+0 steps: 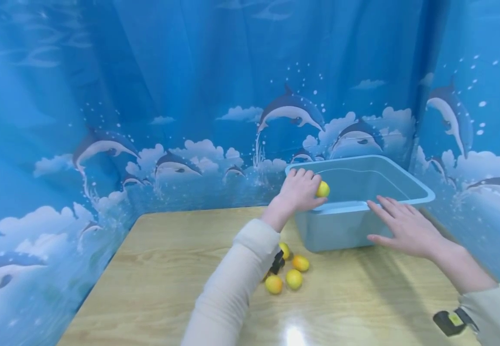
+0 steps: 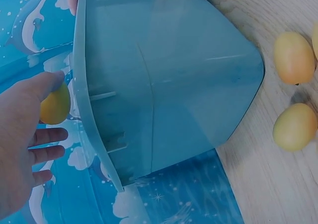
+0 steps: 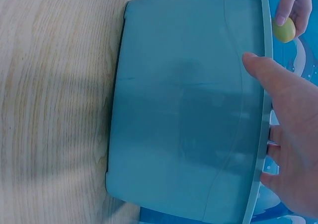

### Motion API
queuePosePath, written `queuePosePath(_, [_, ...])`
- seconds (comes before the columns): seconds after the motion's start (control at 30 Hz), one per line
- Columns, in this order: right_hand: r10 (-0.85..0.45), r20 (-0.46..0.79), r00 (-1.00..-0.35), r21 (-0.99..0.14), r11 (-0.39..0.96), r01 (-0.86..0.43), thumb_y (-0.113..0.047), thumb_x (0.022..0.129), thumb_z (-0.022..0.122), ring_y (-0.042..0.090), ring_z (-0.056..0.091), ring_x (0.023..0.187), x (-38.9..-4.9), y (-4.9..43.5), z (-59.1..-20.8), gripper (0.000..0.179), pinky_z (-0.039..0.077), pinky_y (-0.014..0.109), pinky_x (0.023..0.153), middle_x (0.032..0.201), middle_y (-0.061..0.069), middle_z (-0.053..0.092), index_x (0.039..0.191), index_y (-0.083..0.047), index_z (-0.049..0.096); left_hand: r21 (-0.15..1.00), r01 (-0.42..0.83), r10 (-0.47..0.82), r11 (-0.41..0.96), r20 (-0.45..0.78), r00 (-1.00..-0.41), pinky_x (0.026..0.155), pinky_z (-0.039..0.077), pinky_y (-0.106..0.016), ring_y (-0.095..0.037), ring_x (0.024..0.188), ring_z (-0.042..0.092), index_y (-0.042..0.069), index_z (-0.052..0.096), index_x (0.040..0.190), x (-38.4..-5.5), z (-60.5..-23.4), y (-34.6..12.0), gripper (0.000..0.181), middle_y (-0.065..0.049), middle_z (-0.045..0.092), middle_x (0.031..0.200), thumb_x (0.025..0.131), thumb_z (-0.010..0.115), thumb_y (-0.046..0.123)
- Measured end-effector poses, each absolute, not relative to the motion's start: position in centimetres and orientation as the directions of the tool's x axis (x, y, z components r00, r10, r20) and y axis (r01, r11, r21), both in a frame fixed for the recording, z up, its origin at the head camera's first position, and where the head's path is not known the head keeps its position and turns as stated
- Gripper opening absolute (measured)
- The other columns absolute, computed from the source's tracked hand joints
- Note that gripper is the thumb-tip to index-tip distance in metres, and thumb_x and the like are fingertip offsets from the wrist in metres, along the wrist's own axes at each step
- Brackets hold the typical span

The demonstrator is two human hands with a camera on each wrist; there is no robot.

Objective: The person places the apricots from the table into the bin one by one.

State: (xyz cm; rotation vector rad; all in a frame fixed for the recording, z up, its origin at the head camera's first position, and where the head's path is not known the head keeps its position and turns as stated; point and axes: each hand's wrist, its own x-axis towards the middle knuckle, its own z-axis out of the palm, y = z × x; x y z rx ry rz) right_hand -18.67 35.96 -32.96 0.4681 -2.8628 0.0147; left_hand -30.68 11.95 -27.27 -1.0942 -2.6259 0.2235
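My left hand (image 1: 299, 190) pinches a small oval yellow fruit (image 1: 323, 189) over the left side of a blue-grey plastic bin (image 1: 341, 230). In the left wrist view, thumb and forefinger grip this fruit (image 2: 55, 105) beside the bin's rim, with the other fingers loose. My right hand (image 1: 407, 228) lies at the bin's near rim, fingers fairly straight and spread. The right wrist view has its thumb (image 3: 258, 67) across the bin's outer wall and its fingertips right at the rim. The inside floor of the bin is hidden by its near wall.
Several more yellow-orange fruits, among them one (image 1: 294, 279) in front, lie on the wooden table (image 1: 168, 269) left of the bin, partly behind my left sleeve (image 1: 232, 283). A blue dolphin-print curtain (image 1: 215, 96) hangs behind the table and along both sides.
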Motion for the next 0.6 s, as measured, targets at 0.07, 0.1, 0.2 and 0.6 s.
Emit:
queuePosePath(0.07, [-0.313, 0.238, -0.919, 0.025, 0.948, -0.316, -0.053, 0.083, 0.060, 0.049, 0.027, 0.126, -18.6, 35.9, -33.0, 0.084, 0.022, 0.062, 0.097, 0.141, 0.031, 0.029, 0.142, -0.001, 0.031, -0.250, 0.666, 0.711, 0.703, 0.208, -0.672, 0.085, 0.034, -0.033, -0.014, 0.096, 0.043, 0.020, 0.052, 0.117, -30.7, -27.4, 12.0, 0.048, 0.005, 0.051, 0.104, 0.087, 0.048, 0.058])
queuePosePath(0.1, [-0.313, 0.238, -0.920, 0.025, 0.948, -0.316, -0.053, 0.083, 0.060, 0.049, 0.027, 0.126, -18.6, 35.9, -33.0, 0.084, 0.022, 0.062, 0.097, 0.141, 0.031, 0.029, 0.142, -0.001, 0.031, -0.251, 0.664, 0.709, 0.704, 0.210, -0.673, 0.084, 0.034, -0.032, -0.014, 0.095, 0.043, 0.020, 0.052, 0.117, -30.6, -27.4, 12.1, 0.048, 0.005, 0.051, 0.104, 0.087, 0.048, 0.058])
queuePosePath(0.2, [-0.312, 0.232, -0.921, 0.025, 0.949, -0.315, -0.054, 0.083, 0.059, 0.049, 0.027, 0.126, -18.6, 35.8, -33.1, 0.084, 0.022, 0.062, 0.097, 0.141, 0.031, 0.029, 0.142, -0.001, 0.031, -0.256, 0.662, 0.708, 0.705, 0.199, -0.677, 0.084, 0.033, -0.033, -0.014, 0.094, 0.043, 0.021, 0.051, 0.116, -30.6, -27.5, 12.1, 0.050, 0.005, 0.051, 0.103, 0.087, 0.046, 0.061])
queuePosePath(0.6, [-0.314, 0.225, -0.922, 0.011, 0.947, -0.320, -0.053, 0.083, 0.060, 0.048, 0.026, 0.127, -18.6, 35.9, -32.8, 0.084, 0.021, 0.062, 0.097, 0.141, 0.030, 0.028, 0.142, -0.001, 0.030, -0.251, 0.671, 0.717, 0.697, 0.216, -0.663, 0.092, 0.034, -0.035, -0.016, 0.105, 0.047, 0.019, 0.051, 0.123, -30.1, -26.7, 10.2, 0.055, 0.003, 0.054, 0.113, 0.090, 0.039, 0.061])
